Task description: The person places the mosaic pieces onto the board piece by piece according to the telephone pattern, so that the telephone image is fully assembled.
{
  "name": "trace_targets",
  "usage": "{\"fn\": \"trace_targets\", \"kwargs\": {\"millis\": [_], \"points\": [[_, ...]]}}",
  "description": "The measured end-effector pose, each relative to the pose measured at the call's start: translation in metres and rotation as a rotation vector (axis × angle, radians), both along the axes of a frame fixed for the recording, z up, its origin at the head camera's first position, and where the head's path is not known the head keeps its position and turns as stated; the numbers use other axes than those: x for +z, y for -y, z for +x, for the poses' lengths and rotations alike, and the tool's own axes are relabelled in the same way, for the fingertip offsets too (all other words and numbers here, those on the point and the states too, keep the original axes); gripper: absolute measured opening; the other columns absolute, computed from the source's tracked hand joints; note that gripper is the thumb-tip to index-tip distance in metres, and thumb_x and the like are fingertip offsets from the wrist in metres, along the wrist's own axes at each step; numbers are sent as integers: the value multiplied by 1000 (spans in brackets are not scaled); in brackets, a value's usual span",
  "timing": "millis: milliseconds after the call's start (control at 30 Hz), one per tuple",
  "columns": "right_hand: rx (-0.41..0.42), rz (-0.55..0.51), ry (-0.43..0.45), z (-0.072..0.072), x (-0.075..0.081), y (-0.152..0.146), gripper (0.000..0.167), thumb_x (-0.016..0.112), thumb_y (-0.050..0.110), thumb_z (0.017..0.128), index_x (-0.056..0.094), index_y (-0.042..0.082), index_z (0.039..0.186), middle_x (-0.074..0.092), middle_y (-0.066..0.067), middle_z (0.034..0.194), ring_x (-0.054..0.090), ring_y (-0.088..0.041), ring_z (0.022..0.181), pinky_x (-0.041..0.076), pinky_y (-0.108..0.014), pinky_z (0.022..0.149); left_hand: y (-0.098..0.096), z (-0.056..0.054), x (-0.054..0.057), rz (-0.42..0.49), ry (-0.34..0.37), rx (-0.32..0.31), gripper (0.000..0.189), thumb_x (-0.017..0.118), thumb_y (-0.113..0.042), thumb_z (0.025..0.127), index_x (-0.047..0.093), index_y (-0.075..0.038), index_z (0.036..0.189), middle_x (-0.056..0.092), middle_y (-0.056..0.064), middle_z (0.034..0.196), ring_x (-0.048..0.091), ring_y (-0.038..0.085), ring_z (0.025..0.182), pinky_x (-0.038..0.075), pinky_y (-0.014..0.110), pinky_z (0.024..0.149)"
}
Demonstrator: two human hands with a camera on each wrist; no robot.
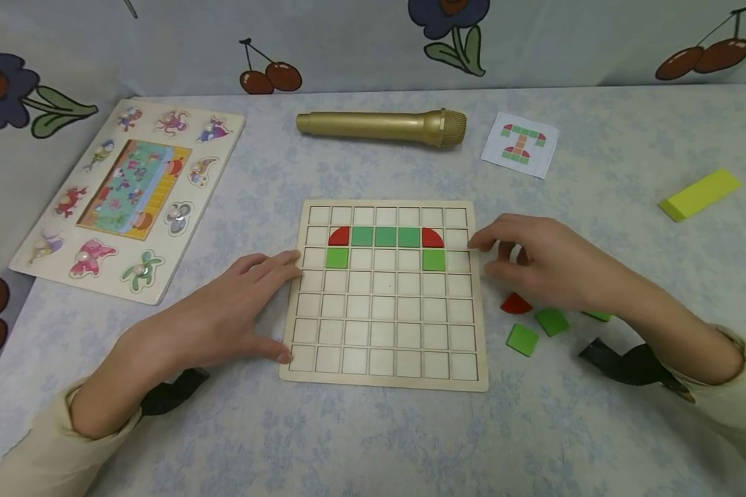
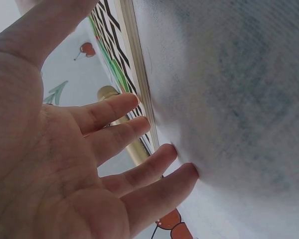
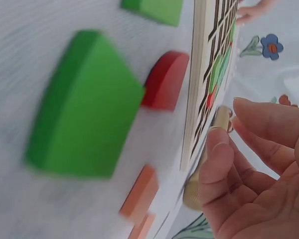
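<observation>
A wooden grid board [image 1: 383,384] lies flat on the table. Its second row holds a red quarter-round piece [image 1: 340,237], 3 teal squares [image 1: 385,237] and another red quarter-round [image 1: 432,238]; a light green square [image 1: 337,258] sits below each red end. My left hand [image 1: 214,324] is spread along the board's left edge, fingertips and thumb at the rim. Fingers bent, my right hand [image 1: 543,259] is at the right rim, a gap between thumb and fingers with nothing in it. Below it lie a loose red piece [image 1: 516,304] and several green squares [image 1: 523,339].
Orange pieces [image 3: 140,194] show beside the board in the right wrist view. A gold microphone [image 1: 373,128] and a pattern card [image 1: 521,145] lie behind the board. To the left is an animal puzzle board [image 1: 189,259]; a yellow block [image 1: 699,195] lies far right.
</observation>
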State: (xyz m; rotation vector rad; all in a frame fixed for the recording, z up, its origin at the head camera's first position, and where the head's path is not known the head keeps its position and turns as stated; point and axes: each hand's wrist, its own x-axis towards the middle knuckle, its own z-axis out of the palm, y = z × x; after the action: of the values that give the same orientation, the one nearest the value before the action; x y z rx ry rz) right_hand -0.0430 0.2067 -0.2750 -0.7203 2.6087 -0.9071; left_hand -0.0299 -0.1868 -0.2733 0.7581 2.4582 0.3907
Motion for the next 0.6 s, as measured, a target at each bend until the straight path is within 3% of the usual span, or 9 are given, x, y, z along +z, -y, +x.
{"fn": "trace_targets", "kwargs": {"millis": [267,467,600], "points": [[-52,-12,-97,9,-11,-33,32,76,-1,84,70,9,114,65,5,102,55,-6,81,46,-18,67,0,0,0,-1,3,0,98,86,-47,72,38,-11,149,19,5,162,21,33,143,35,54,106],[-86,-11,-124,15,-16,-52,35,77,-6,80,71,7,112,68,-5,112,54,-3,81,43,-14,66,1,1,0,12,1,-1,97,85,-49,73,38,-12,149,20,6,162,21,34,143,35,55,105],[-109,15,-119,17,-18,-59,36,79,-6,78,71,8,109,68,-1,104,54,-5,78,42,-15,63,2,1,0,22,1,-1,96,85,-49,73,38,-12,149,20,6,162,21,35,143,34,56,105]]}}
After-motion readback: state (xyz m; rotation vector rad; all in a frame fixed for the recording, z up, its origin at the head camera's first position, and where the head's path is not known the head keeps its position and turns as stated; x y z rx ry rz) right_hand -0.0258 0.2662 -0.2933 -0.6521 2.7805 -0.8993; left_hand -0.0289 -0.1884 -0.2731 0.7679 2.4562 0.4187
